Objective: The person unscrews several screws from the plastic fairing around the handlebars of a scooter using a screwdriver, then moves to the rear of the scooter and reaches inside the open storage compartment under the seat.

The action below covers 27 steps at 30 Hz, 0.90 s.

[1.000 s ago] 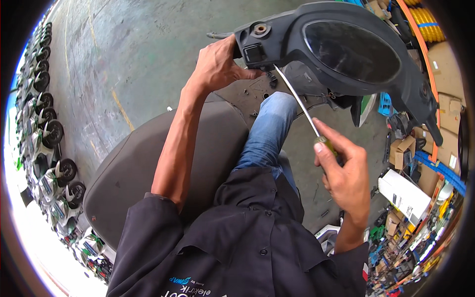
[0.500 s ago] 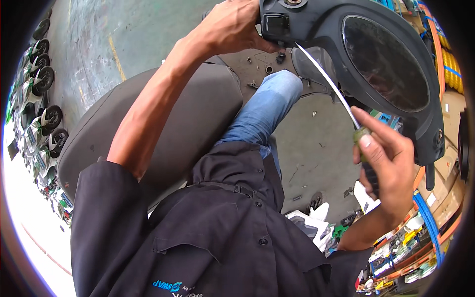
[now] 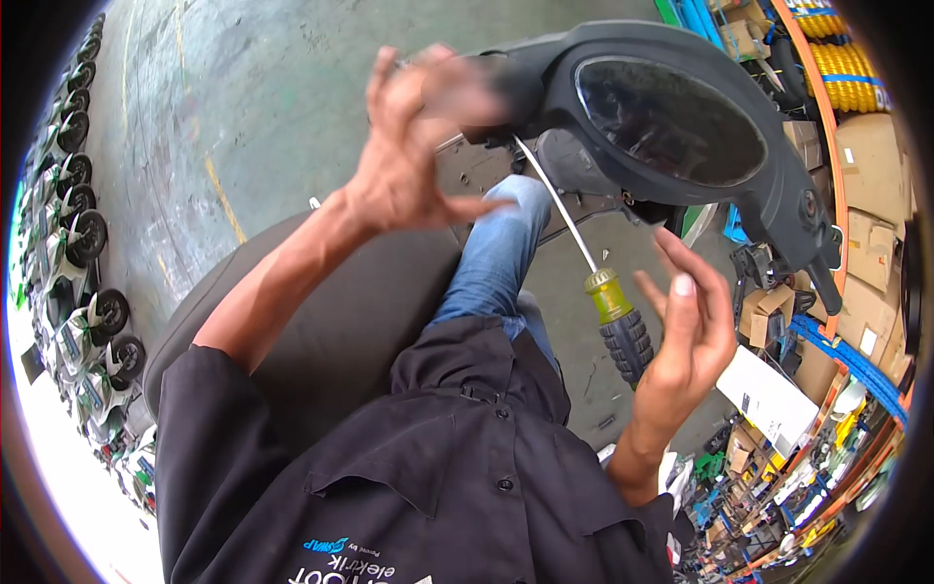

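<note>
A screwdriver (image 3: 605, 297) with a yellow-green and black ribbed handle has its tip at the underside of a dark scooter handlebar cover (image 3: 545, 83). The exact contact at the tip is hard to make out. An oval display (image 3: 671, 122) is set into the cover. My right hand (image 3: 686, 336) is beside the screwdriver's handle, fingers apart and not wrapped round it. My left hand (image 3: 404, 161) is raised at the cover's left end, its fingers spread and partly blurred. I see nothing held in it.
A dark scooter seat (image 3: 331, 311) lies under my left forearm, beside my leg in jeans (image 3: 486, 263). Parked scooters (image 3: 83, 234) line the far left. To the right stand an orange-framed rack (image 3: 827, 117), cardboard boxes (image 3: 866, 165) and assorted parts.
My right hand has released the screwdriver, which has shifted left with its tip by the cover. My left hand has come off the cover's end and spread. The view has shifted.
</note>
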Motion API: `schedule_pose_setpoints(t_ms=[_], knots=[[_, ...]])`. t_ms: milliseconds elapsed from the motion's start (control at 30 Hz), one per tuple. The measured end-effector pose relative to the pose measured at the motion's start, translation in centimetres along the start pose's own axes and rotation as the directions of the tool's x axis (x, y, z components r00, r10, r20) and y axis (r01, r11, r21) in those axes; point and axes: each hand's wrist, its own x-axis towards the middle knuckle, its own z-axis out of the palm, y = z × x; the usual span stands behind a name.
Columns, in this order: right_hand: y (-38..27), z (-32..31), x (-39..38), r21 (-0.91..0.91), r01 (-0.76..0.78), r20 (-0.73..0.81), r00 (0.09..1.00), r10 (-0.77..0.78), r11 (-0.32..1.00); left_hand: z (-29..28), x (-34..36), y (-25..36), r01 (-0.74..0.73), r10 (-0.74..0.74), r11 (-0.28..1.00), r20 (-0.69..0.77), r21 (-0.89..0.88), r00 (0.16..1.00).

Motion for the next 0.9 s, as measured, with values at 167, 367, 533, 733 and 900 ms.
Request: schedule_pose_setpoints(t_ms=[167, 367, 533, 733, 900], knots=[[0.4, 1.0, -2.2, -0.024, 0.268, -0.337, 0.905, -0.26, 0.963, 3.4, 4.0, 9.2, -0.144, 0.392, 0.727, 0.234, -0.671, 0.89], [0.5, 0.8, -2.6, -0.092, 0.277, -0.528, 0.801, -0.283, 0.956, 5.3, 5.1, 9.9, -0.017, 0.276, 0.632, 0.204, -0.775, 0.939], [1.3, 1.1, -3.7, 0.09, 0.329, -0.516, 0.823, -0.238, 0.94, 6.2, 4.1, 9.2, -0.132, 0.454, 0.736, 0.339, -0.664, 0.824], [-0.3, 2.3, -4.1, -0.054, 0.433, -0.393, 0.819, -0.418, 0.9, 6.1, 3.9, 9.1, -0.288, 0.438, 0.712, 0.085, -0.64, 0.895], [-0.7, 1.1, -4.5, -0.064, 0.536, -0.12, 0.833, -0.54, 0.842, 5.7, 3.7, 8.4, -0.272, 0.423, 0.693, 0.071, -0.668, 0.903]])
